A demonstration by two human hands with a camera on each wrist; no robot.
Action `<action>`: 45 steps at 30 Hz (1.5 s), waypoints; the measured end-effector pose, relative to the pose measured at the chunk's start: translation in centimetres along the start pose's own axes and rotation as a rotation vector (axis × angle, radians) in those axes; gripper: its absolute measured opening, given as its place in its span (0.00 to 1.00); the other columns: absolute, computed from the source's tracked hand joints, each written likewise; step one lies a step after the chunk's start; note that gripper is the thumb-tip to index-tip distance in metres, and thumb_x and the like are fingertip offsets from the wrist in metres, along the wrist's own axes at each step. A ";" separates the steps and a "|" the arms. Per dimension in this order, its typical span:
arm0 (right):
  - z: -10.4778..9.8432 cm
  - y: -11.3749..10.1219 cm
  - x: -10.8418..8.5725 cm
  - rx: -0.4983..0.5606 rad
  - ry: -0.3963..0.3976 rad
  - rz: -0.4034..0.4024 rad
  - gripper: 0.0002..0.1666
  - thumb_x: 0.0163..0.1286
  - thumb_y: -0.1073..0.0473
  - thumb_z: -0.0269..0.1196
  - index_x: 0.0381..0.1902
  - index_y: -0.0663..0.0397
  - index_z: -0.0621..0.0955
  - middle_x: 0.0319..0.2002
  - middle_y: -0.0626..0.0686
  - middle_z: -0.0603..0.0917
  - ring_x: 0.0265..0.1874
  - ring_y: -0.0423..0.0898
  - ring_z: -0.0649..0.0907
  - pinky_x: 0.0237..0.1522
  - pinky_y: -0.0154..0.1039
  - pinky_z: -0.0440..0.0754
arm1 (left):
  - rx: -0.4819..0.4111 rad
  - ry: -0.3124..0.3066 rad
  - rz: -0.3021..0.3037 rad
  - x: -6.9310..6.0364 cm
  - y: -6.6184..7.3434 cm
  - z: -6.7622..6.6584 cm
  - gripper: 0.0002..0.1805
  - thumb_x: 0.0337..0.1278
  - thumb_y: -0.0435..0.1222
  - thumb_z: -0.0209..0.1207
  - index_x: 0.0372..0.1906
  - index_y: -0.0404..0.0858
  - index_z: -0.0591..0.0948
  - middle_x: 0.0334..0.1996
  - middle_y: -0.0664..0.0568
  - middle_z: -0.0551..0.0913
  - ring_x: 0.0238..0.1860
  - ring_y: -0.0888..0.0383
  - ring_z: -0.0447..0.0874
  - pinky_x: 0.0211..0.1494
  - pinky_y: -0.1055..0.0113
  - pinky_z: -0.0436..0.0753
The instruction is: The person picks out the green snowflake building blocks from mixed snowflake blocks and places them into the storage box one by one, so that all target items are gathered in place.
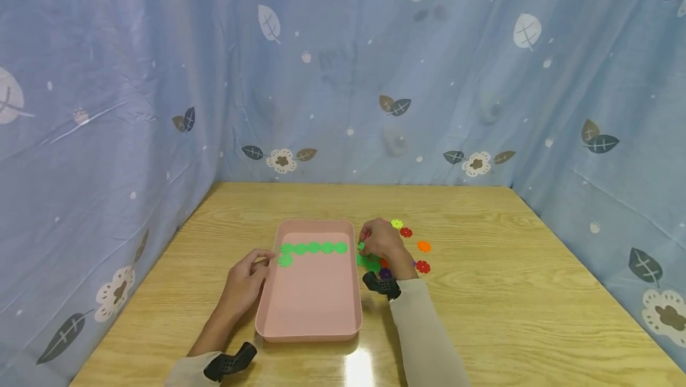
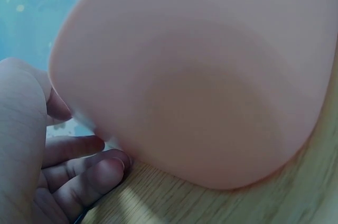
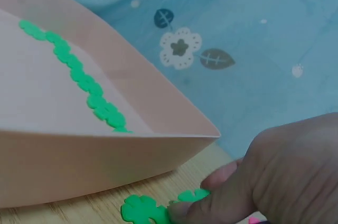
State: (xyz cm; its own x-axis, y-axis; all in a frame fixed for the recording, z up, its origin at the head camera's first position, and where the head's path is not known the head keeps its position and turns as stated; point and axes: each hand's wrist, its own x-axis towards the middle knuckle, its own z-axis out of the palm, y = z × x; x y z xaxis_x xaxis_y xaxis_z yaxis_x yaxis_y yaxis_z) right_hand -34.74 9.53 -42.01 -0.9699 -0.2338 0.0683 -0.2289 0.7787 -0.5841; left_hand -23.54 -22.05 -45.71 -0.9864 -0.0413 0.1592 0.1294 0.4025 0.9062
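A pink tray (image 1: pixel 311 309) lies in front of me, with green flower-shaped plastic pieces (image 1: pixel 314 247) in a row along its far end and one more below the row's left end. My left hand (image 1: pixel 248 280) holds the tray's left rim, one finger over the edge and the others bent against the outer wall (image 2: pixel 174 129). Just beyond the tray's right side, my right hand (image 1: pixel 383 241) pinches a green flower-shaped piece (image 3: pixel 193 195) between thumb and finger. Another green piece (image 3: pixel 141 209) is close to the thumb.
Around and partly under my right hand lie loose pieces: more green ones (image 1: pixel 371 263), a yellow piece (image 1: pixel 397 224), red pieces (image 1: pixel 423 267), an orange piece (image 1: pixel 424 246) and a purple piece (image 1: pixel 385 273). A patterned blue curtain (image 1: pixel 343 77) surrounds the wooden table (image 1: pixel 514 292).
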 end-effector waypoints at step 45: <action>5.2 -10.9 -0.2 0.763 0.044 -0.235 0.08 0.68 0.71 0.63 0.44 0.66 0.84 0.25 0.56 0.82 0.26 0.70 0.82 0.21 0.33 0.75 | -0.053 -0.028 -0.008 -0.1 0.1 -0.1 0.17 0.71 0.32 0.51 0.61 0.38 0.78 0.58 0.34 0.83 0.62 0.42 0.81 0.43 0.66 0.81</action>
State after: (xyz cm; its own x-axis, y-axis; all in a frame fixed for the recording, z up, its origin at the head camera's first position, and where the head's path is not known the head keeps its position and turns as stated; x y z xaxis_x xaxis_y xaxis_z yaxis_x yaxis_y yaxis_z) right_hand -31.63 -1.94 -39.91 -0.9094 -0.3070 0.2808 -0.3229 0.0953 -0.9416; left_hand -23.40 -22.07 -45.63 -0.9898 -0.0180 0.1415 0.1261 0.3533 0.9270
